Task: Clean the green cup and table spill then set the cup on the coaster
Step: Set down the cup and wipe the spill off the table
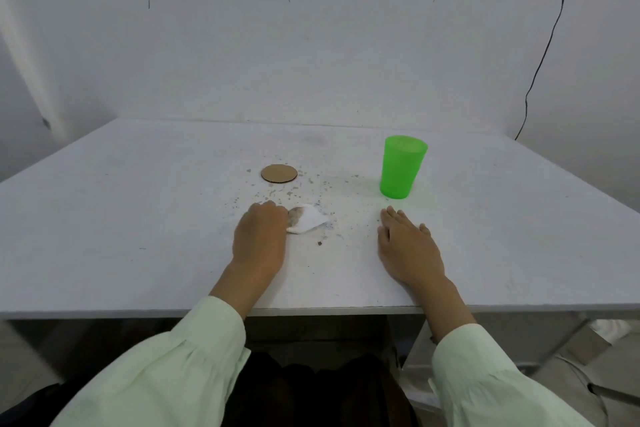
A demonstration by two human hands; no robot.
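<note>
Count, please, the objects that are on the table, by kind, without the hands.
Green cup: 1
Brown round coaster: 1
White tissue, stained, under the left hand: 1
Total: 3

Person wore a pale mint-green long-sleeved garment. Left sleeve (166, 360) was loose and full, gathered into a narrower cuff at the wrist with fine pleats above it. Right sleeve (485, 378) matched in colour and cut. Both cuffs ended short of the hands: left hand (260, 236) and right hand (408, 246) bare, no rings, watch or gloves seen. Dark clothing (311, 388) covered the lap.
</note>
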